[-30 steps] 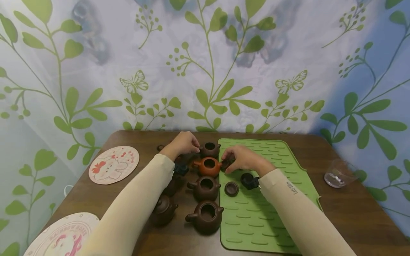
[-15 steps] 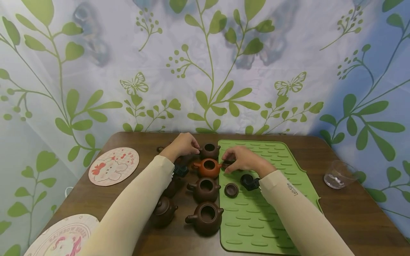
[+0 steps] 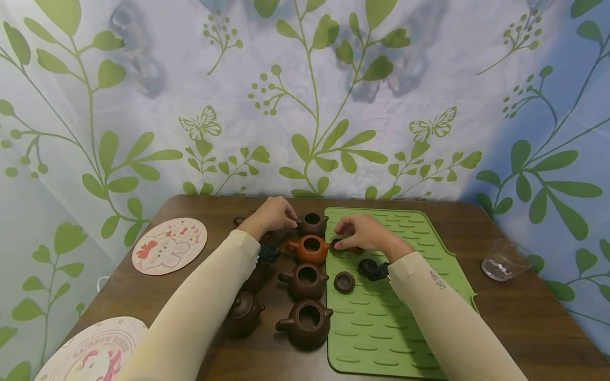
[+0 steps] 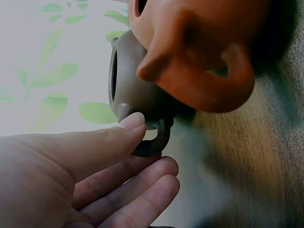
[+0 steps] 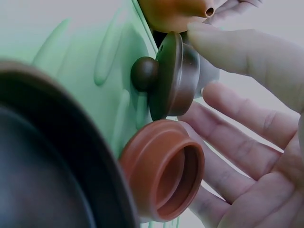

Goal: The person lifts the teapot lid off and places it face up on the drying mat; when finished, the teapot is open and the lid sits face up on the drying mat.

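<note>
My left hand point(image 3: 274, 216) pinches the handle of a small dark brown teapot point(image 3: 313, 228) at the back of a row; the left wrist view shows thumb and fingers on either side of that handle point(image 4: 159, 140). In front of it stands an orange teapot point(image 3: 310, 253), lidless too. Over the green mat, my right hand point(image 3: 367, 233) has its fingers spread loosely around a dark brown lid point(image 5: 173, 76), which lies knob down. An orange lid point(image 5: 161, 171) lies beside that one, hollow side up, below the fingers. Whether a fingertip touches the brown lid I cannot tell.
Two lidless dark teapots, one in the middle point(image 3: 305, 286) and one nearer point(image 3: 307, 328), continue the row along the green mat point(image 3: 376, 328). Another brown lid point(image 3: 344, 282) lies on it. Lidded teapots point(image 3: 243, 315) stand left, a clear cup point(image 3: 502, 264) right, round coasters point(image 3: 169, 247) far left.
My right hand has lifted slightly and shifted right, its fingers parting from the brown lid, which is on the mat. The orange lid now shows beneath it. The left hand keeps its place.
</note>
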Demonstrator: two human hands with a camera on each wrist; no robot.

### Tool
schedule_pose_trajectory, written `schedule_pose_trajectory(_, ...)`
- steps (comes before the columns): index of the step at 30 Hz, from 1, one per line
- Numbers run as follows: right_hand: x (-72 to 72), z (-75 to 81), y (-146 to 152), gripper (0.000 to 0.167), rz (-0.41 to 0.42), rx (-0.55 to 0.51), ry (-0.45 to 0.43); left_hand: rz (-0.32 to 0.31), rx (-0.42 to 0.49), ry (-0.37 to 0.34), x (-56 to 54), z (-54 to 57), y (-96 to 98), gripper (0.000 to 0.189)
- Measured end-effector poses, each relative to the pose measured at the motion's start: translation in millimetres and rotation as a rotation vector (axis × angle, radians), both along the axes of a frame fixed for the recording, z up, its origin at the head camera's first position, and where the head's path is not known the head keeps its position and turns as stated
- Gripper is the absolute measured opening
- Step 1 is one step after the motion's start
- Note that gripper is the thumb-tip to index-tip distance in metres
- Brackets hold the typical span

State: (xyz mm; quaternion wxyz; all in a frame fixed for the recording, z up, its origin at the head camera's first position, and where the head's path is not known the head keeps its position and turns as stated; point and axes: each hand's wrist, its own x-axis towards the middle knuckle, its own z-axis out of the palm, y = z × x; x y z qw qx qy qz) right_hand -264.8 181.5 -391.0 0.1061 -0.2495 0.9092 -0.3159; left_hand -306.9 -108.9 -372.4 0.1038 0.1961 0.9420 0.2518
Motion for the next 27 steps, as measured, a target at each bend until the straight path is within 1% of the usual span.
schedule_pose_trajectory(3,0.8,0.0,0.5,0.041,-0.028,-0.012,0.002,-0.001,-0.002,-0.004,-0.4,-0.1,0.1,0.015)
schedule_pose_trajectory(7,1.7,1.5,1.1,0.040,-0.051,-0.032,-0.002,-0.016,-0.025,0.010,-0.4,1.1,0.0,0.016)
schedule_pose_trajectory(11,2.1,4.2,0.7,0.040,-0.054,-0.039,0.007,-0.039,-0.052,0.036,0.3,2.4,0.0,0.016)
schedule_pose_trajectory(15,3.5,6.4,-1.0,0.039,-0.055,-0.033,0.028,-0.048,-0.060,0.035,1.4,4.0,-0.3,0.017)
schedule_pose_trajectory(19,6.1,7.3,-2.4,0.038,-0.037,-0.039,0.056,-0.060,-0.075,0.042,1.3,6.4,-4.2,0.020)
schedule_pose_trajectory(22,7.5,6.9,-2.5,0.036,-0.023,-0.050,0.076,-0.076,-0.084,0.064,1.1,8.8,-8.5,0.021)
schedule_pose_trajectory(27,9.5,6.4,-2.5,0.034,-0.029,-0.061,0.093,-0.089,-0.076,0.077,2.5,11.9,-12.7,0.020)
